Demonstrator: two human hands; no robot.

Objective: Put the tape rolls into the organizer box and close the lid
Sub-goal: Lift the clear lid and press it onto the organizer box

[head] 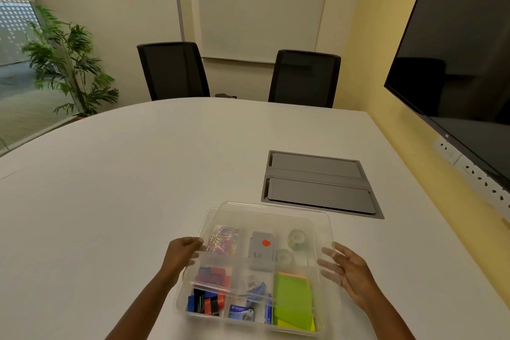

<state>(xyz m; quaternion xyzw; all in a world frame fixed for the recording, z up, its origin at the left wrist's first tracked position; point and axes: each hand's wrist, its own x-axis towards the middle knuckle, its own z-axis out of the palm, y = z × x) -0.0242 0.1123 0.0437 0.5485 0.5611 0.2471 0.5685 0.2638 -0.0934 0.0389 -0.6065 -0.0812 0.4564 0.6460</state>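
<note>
We see both hands holding the clear lid (265,218) over the box (248,320) on the tabletop (138,174). The left hand (180,252) is clamped on the lid's left edge; the right hand (346,270), fingers spread, presses flat against its right edge. The lid sits tilted, its near edge short of the box's front. Two tape rolls (296,239) lie in the far right compartment.

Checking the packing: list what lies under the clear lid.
Through the clear lid: paper clips, a grey case, two tape rolls, sticky notes. The near row sits uncovered; details blur.
</note>
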